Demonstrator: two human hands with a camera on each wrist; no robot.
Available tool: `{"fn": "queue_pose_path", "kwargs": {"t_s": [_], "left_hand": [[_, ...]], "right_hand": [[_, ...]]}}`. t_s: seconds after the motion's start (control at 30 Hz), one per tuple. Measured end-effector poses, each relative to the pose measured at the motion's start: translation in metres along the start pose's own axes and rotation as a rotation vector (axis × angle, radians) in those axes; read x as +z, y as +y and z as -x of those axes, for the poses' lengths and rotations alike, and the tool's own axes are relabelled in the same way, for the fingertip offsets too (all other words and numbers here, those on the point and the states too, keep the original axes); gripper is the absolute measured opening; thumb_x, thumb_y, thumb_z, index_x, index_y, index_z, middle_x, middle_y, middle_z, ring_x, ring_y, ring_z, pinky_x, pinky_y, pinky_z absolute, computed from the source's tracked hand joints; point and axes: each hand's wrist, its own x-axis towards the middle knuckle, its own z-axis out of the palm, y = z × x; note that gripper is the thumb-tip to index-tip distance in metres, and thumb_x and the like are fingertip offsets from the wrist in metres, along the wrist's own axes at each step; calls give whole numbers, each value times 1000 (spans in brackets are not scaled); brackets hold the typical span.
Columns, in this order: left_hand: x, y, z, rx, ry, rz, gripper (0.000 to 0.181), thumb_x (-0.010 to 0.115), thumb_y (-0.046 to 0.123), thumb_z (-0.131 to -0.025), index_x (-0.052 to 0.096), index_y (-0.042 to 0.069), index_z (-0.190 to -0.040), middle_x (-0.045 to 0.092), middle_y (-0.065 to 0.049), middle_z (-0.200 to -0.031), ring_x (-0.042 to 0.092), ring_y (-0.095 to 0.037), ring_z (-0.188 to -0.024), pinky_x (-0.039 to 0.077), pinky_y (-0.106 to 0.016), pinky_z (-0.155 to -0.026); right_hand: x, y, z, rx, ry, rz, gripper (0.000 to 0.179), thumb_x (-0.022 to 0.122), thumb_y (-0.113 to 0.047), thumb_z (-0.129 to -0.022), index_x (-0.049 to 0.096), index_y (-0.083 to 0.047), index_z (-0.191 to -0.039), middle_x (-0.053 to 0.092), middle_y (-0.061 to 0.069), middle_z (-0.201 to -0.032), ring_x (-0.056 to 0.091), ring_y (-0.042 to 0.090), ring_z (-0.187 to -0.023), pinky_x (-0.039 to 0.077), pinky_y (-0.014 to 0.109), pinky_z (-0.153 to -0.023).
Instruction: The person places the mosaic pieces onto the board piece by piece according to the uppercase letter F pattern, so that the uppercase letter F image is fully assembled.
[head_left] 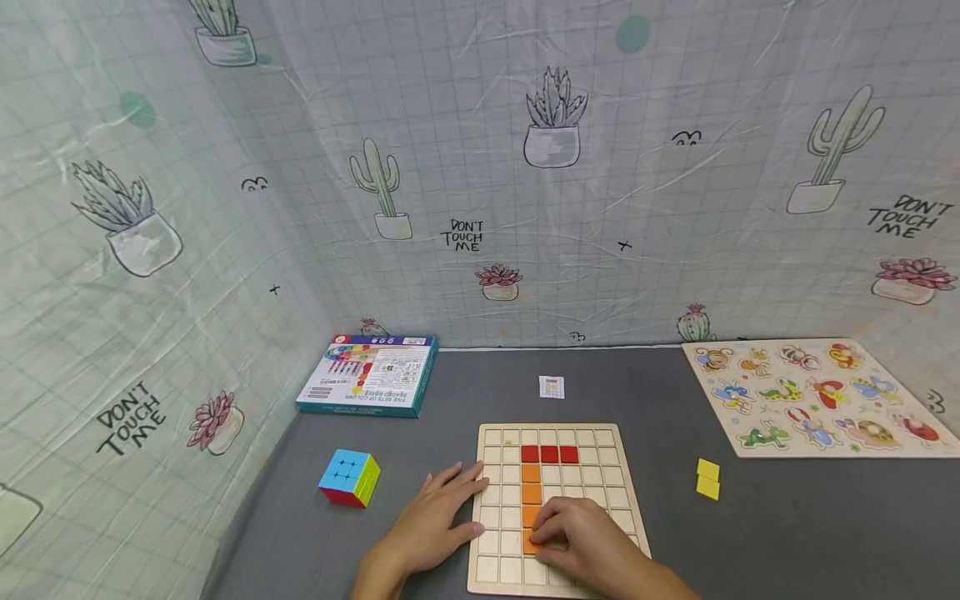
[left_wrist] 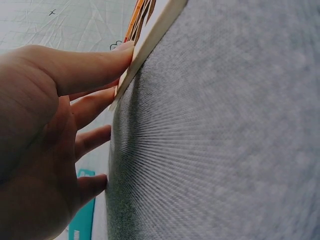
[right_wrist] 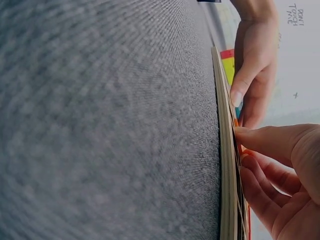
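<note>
A wooden grid board point(head_left: 510, 569) lies on the grey table. Three red tiles point(head_left: 549, 454) form a row near its top, and a column of orange tiles point(head_left: 531, 494) runs down from the leftmost one. My right hand point(head_left: 588, 537) pinches the lowest orange tile point(head_left: 529, 543) at its cell, thumb below and fingers above, partly covering it. With fingers spread, my left hand point(head_left: 431, 518) rests along the board's left edge, thumb and fingertips touching the rim. In the left wrist view, the thumb point(left_wrist: 100, 67) lies on the board's edge point(left_wrist: 150, 47).
Two yellow tiles point(head_left: 708, 479) lie right of the board. A puzzle cube point(head_left: 350, 477) stands left, with a flat box point(head_left: 367, 375) behind it. A small pattern card point(head_left: 552, 387) lies beyond the board, and an insect puzzle board point(head_left: 817, 396) at the back right. Printed cloth point(head_left: 480, 183) hangs behind.
</note>
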Motion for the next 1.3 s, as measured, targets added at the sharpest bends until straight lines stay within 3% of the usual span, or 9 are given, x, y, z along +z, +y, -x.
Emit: {"fn": "queue_pose_path", "kwargs": {"t_s": [0.23, 0.67, 0.87, 1.03, 1.3], "left_hand": [[0, 0, 0, -10, -1, -6, 56, 70, 33, -94, 56, 22, -147, 41, 4, -165, 31, -39, -154, 17, -73, -123], [1, 1, -1, -25, -7, -10, 56, 70, 35, -94, 56, 23, -147, 41, 5, -165, 31, -38, -154, 17, -72, -123], [0, 2, 0, -11, -4, -4, 57, 71, 34, -93, 56, 22, -147, 41, 4, -165, 32, -39, -154, 18, -74, -122], [0, 1, 1, -3, -3, 10, 58, 72, 33, -93, 56, 22, -147, 41, 3, -165, 31, -40, -154, 17, -74, -122], [2, -3, 0, -4, -5, 0, 57, 71, 33, -94, 55, 22, -148, 40, 4, -165, 31, -39, -154, 17, -73, -123]], "right_hand": [[1, 1, 0, -8, 11, -2, 8, 84, -10, -81, 84, -15, -87, 72, -13, -91, 63, -5, -85, 57, 19, -76], [-6, 1, 1, 19, -48, -12, 10, 85, -16, -81, 83, -16, -91, 77, -11, -96, 69, 0, -90, 59, 23, -81], [-17, 3, 6, 35, -54, -86, 13, 82, -17, -84, 82, -17, -97, 79, -6, -102, 70, 0, -95, 58, 20, -77], [-34, 12, 15, 83, -21, -77, 18, 83, -21, -85, 81, -16, -102, 78, -3, -105, 67, 0, -94, 54, 17, -67], [-59, 34, 36, 120, 80, 48, 24, 83, -25, -84, 79, -18, -107, 78, 0, -109, 68, 6, -96, 52, 19, -65]]}}
